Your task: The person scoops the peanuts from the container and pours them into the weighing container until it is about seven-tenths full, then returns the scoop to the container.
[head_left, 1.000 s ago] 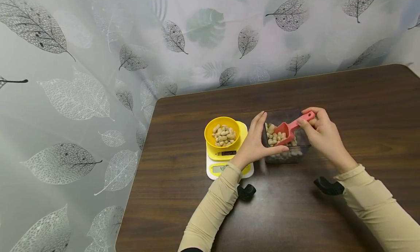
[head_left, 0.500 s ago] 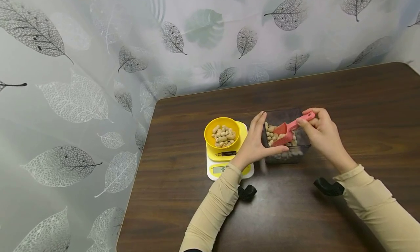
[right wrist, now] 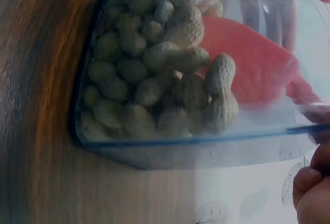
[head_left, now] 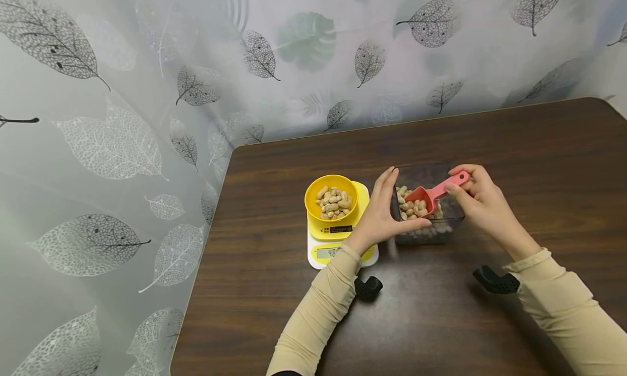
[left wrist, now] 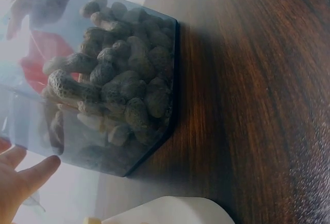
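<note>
In the head view, my right hand [head_left: 481, 204] pinches the handle of a pink scoop [head_left: 440, 189] over a clear dark-tinted container [head_left: 428, 172]. Several peanuts lie in the scoop's bowl, among the unshelled peanuts [left wrist: 131, 84] that fill the container's lower part. My left hand [head_left: 374, 215] rests against the container's left side, fingers and thumb spread straight along its rim. Through the wall in the right wrist view, the scoop [right wrist: 250, 61] shows red behind the peanuts. Left of the container, a yellow bowl [head_left: 313, 204] with peanuts sits on a yellow and white kitchen scale [head_left: 315, 232].
The scale's display [head_left: 327, 253] is partly covered by my left forearm; its first digits look like 48. Everything stands on a dark wooden table [head_left: 264, 213]. A leaf-patterned curtain [head_left: 313, 82] hangs along its back and left edges. Black wrist mounts [head_left: 368, 288] jut below both arms.
The right hand has shifted slightly down and toward me, turning the scoop flatter. Peanuts now show inside the scoop's bowl. My left hand and the container have hardly moved.
</note>
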Available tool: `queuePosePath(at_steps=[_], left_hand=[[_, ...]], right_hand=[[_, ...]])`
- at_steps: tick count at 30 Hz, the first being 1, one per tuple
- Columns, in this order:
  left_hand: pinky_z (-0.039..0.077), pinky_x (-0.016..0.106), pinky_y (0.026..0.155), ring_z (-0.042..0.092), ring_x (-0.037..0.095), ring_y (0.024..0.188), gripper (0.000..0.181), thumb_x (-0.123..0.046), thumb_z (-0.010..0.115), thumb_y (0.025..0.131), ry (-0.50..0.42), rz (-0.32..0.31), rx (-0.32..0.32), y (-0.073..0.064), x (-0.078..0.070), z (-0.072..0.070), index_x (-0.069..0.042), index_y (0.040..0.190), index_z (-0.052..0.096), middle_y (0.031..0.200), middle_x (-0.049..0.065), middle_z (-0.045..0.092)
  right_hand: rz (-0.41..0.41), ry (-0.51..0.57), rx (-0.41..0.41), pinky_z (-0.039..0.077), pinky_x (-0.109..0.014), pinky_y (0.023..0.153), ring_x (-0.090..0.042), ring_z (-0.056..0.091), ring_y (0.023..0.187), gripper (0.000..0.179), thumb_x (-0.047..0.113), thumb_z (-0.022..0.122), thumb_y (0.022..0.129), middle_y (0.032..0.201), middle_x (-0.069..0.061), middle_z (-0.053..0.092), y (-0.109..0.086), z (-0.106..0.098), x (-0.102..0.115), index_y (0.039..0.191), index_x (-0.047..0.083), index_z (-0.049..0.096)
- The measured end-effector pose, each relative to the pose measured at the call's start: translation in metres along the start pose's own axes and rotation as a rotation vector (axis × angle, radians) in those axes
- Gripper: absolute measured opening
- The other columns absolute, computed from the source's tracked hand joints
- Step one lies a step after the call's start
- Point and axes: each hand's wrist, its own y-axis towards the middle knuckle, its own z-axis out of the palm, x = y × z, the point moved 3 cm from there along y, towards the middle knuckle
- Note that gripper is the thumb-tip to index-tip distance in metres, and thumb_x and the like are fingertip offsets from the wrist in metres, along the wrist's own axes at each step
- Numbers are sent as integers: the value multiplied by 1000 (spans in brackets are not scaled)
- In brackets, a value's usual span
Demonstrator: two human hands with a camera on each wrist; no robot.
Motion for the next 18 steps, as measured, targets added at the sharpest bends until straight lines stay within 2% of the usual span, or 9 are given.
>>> queuePosePath(at_steps=[4, 7, 9, 14, 16, 18], left_hand=[[30, 40, 105, 13, 6, 135, 104, -52, 69, 64, -1, -1, 8, 0, -1, 0, -40, 137, -3, 145, -18, -1], [29, 40, 105, 12, 6, 135, 103, -51, 70, 64, -6, -1, 16, 1, -1, 1, -40, 136, -4, 145, -19, -2], [29, 41, 105, 12, 6, 135, 103, -51, 69, 64, -10, -3, 17, 0, -1, 1, -41, 136, -4, 145, -19, -3], [29, 42, 105, 11, 6, 135, 104, -50, 70, 65, -11, -8, 13, 0, -1, -1, -40, 137, -3, 145, -18, -2], [29, 42, 105, 11, 7, 135, 104, -50, 70, 65, -10, -8, 14, 0, -1, -1, -38, 138, -2, 146, -18, -2], [29, 42, 105, 11, 7, 135, 103, -50, 70, 65, -10, -8, 19, 0, -1, -1, -36, 139, -1, 146, -17, -2]], right_hand=[[77, 64, -68, 22, -35, 40, -11, 30, 43, 37, 29, 50, 88, 59, 5, 50, 3, 3, -6, 117, 9, 38], [95, 115, -110, 25, -34, 45, -9, 37, 50, 38, 32, 51, 87, 67, 10, 60, 4, 5, -11, 116, 11, 40], [76, 152, -113, 25, -31, 46, -10, 37, 52, 38, 30, 52, 87, 67, 6, 59, 5, 6, -19, 117, 11, 40], [-17, 214, -58, 22, -29, 41, -12, 33, 48, 38, 22, 51, 88, 63, -5, 47, 10, 10, -48, 122, 12, 37], [-42, 246, -52, 21, -28, 39, -11, 33, 47, 38, 19, 51, 88, 66, -6, 48, 11, 11, -55, 122, 11, 37], [-34, 265, -64, 21, -29, 39, -11, 34, 47, 38, 18, 50, 88, 70, -6, 52, 11, 10, -52, 122, 10, 36]])
